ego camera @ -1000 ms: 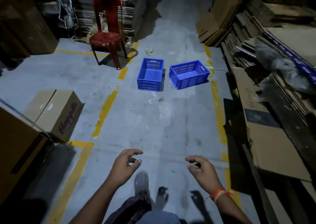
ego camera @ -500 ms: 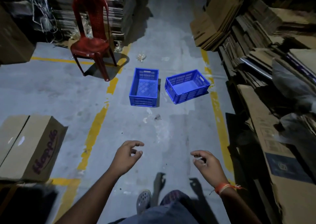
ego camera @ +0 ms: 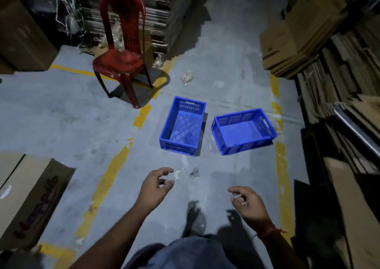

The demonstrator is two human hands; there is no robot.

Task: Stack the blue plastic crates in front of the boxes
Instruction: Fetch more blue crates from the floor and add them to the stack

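Observation:
Two empty blue plastic crates stand side by side on the grey concrete floor ahead of me. The left crate (ego camera: 183, 125) lies lengthwise away from me; the right crate (ego camera: 243, 131) is turned at an angle beside it, with a small gap between them. My left hand (ego camera: 155, 185) hovers short of the left crate, fingers loosely curled, holding nothing. My right hand (ego camera: 247, 204) hangs lower and to the right, below the right crate, fingers also loosely curled and empty. Neither hand touches a crate.
A red plastic chair (ego camera: 121, 48) stands behind the crates at the left. A cardboard box (ego camera: 26, 196) lies at the near left. Flattened cardboard stacks (ego camera: 333, 67) line the right side. Yellow floor lines (ego camera: 109, 178) run along the aisle. Small litter (ego camera: 186, 78) lies beyond the crates.
I have walked forward: the crates and chair appear nearer and lower in view, and the box at left has slid toward the edge. Both hands stay loosely curled and empty.

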